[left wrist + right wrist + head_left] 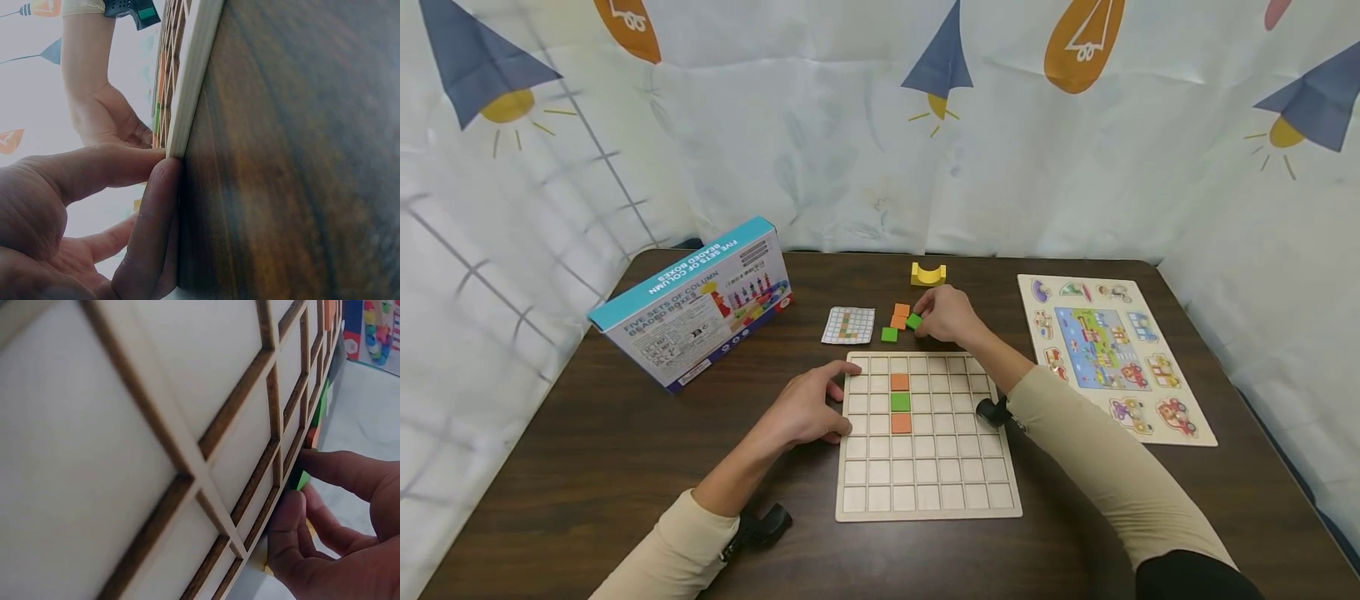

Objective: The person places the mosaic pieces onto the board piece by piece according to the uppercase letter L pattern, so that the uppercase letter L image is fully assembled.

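Observation:
My right hand (950, 315) pinches a small green square tile (913, 322) between thumb and fingers, behind the gridded wooden board (928, 504). In the right wrist view, the tile is partly hidden by the fingertips. My left hand (808, 407) rests at the board's left edge, thumb and forefinger spread apart along it. The left wrist view shows fingertips touching the pale side of the board (187, 94). Set in one column of the grid are an orange tile (899, 382), a green tile (900, 402) and another orange tile (901, 423).
Loose orange tiles (898, 317) and a green tile (889, 335) lie behind the board, beside a printed grid card (848, 326). A yellow arched block (928, 275) stands farther back. A picture board (1187, 350) lies right; a box (700, 304) stands left.

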`<state>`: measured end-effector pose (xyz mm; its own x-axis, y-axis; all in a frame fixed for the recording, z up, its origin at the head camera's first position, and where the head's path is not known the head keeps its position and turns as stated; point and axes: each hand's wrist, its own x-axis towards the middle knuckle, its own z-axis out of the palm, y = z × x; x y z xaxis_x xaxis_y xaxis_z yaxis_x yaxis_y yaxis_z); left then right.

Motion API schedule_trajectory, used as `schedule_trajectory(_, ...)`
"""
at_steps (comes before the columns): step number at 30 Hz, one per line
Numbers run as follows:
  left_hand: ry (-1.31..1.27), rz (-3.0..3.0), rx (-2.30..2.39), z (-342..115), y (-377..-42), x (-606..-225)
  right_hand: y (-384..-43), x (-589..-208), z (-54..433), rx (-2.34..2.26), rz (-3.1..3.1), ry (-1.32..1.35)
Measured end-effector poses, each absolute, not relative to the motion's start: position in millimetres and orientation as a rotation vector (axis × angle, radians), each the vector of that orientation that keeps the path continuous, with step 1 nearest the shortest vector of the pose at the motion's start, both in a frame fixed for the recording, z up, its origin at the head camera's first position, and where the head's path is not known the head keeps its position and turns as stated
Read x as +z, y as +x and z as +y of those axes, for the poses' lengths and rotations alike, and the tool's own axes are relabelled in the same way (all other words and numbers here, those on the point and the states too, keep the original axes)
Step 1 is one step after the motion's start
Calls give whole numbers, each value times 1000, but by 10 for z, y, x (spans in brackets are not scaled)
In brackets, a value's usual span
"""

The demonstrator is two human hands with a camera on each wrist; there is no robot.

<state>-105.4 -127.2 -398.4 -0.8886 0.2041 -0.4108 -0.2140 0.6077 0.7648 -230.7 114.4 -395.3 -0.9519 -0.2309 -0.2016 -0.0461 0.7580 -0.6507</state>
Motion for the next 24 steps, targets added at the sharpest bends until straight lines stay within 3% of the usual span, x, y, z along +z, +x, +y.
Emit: schedule_trajectory(24,-13,2377,1209,-1274,-1046,-3981,-2255,-3906,1198,-1021,2682,-229)
